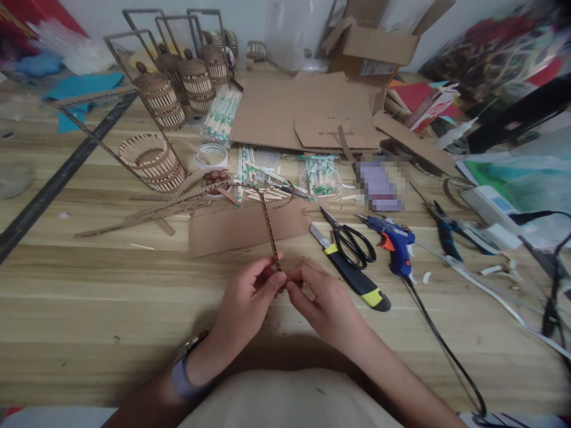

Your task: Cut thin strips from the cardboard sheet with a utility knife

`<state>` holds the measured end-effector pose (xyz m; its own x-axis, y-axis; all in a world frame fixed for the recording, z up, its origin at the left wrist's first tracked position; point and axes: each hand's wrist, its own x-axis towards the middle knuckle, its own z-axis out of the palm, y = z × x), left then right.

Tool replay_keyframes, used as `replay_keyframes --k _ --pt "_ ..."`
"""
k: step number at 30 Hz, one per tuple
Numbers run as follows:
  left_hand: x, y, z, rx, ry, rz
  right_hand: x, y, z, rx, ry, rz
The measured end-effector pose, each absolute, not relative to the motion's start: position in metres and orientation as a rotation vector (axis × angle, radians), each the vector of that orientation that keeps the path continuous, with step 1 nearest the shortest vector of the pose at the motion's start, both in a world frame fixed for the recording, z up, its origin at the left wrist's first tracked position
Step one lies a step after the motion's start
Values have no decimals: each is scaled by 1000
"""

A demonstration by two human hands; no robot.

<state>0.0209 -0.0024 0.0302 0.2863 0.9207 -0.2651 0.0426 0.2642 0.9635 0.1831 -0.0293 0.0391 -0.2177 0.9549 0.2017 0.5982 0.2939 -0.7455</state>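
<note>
Both hands meet at the lower middle, over the wooden table [111,321]. Between thumb and fingers, my left hand [252,297] pinches the near end of a thin corrugated cardboard strip [269,229]. The strip rises away from me and bends near its far end. My right hand [323,303] is closed, with thumb and fingertips pressed together at the same end of the strip. Beyond the hands lies a flat cardboard piece [232,229]. To the right are a yellow-and-black utility knife [352,273], black-handled scissors [354,246] and a blue glue gun [395,241].
Lidded stick lanterns [196,83] stand at the back left, near an open stick basket [151,161]. Cardboard sheets [285,110], bagged sticks [323,177] and a tape roll [212,156] lie behind. Pliers [446,232] lie right; the glue gun's cord [439,336] runs toward the front edge.
</note>
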Motion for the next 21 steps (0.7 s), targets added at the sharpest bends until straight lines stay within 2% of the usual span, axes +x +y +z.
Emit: replay_keyframes --k 6,12,21 --pt "21 -3 28 1032 1108 883 186 -29 37 -1485 -1831 630" --pt "21 -7 30 1481 1144 925 186 -27 35 -1493 -1775 582" --pt "20 -6 33 1526 1157 932 184 -30 33 -1413 -1870 545"
